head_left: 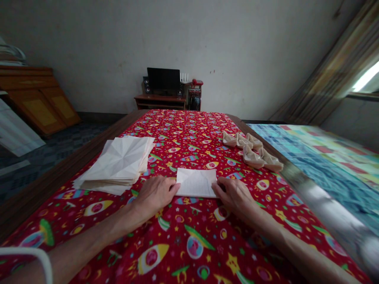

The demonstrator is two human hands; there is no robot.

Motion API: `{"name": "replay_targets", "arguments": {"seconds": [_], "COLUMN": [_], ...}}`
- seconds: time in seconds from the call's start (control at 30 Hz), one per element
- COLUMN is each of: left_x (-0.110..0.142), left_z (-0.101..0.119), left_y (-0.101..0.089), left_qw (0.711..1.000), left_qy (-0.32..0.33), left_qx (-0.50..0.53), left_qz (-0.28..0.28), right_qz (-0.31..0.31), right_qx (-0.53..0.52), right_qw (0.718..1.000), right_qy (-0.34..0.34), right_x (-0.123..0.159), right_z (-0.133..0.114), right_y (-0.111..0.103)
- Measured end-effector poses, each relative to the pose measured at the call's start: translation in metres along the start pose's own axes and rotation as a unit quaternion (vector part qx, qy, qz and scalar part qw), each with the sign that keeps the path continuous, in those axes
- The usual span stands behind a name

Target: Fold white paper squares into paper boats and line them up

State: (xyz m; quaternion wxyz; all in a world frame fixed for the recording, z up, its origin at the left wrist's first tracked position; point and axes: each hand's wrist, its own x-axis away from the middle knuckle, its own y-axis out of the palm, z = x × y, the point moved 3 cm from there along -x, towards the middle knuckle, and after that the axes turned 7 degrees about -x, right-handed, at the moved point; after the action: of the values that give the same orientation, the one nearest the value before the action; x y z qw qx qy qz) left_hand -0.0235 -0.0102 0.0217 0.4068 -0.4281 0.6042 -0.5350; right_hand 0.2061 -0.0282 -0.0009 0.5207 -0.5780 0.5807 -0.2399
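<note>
A folded sheet of white paper (196,183) lies flat in front of me, a wide rectangle with faint creases across it. My left hand (156,192) pinches its left edge between thumb and curled fingers. At the opposite edge, my right hand (233,193) grips the paper the same way. Left of my left hand is a pile of creased paper sheets (121,159), the top one showing creases that fan out from its centre. Several folded paper pieces (251,152) with pointed corners sit together beyond my right hand.
A red patterned cloth (189,232) covers the long table (109,134). Against the far wall stand a monitor (164,81) and speakers on a small desk (160,98). To the right is a bed with a patchwork cover (314,157); a wooden cabinet (38,98) is on the left.
</note>
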Motion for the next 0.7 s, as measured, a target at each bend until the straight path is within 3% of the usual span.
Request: {"name": "replay_targets", "arguments": {"seconds": [0.2,0.57,0.63,0.7], "left_x": [-0.0014,-0.005,-0.0061,-0.0068], "left_z": [0.001,-0.0049,-0.0071,-0.0069], "left_y": [0.001,0.001,0.0013,-0.0005], "left_qw": [1.0,1.0,0.999,0.994], "left_qy": [0.012,0.01,0.005,0.021], "left_qx": [-0.004,0.021,0.024,0.032], "left_qz": [0.02,0.013,0.036,0.101], "right_qz": [-0.035,-0.036,-0.033,-0.029], "right_qx": [0.011,0.002,0.004,0.009], "right_qw": [0.999,0.999,0.999,0.999], "right_qy": [0.003,0.019,0.018,0.016], "right_x": [-0.0037,-0.0049,-0.0045,-0.0042], "right_z": [-0.0018,0.0011,0.0019,0.002], "right_y": [-0.0016,0.0008,0.0018,0.0023]}}
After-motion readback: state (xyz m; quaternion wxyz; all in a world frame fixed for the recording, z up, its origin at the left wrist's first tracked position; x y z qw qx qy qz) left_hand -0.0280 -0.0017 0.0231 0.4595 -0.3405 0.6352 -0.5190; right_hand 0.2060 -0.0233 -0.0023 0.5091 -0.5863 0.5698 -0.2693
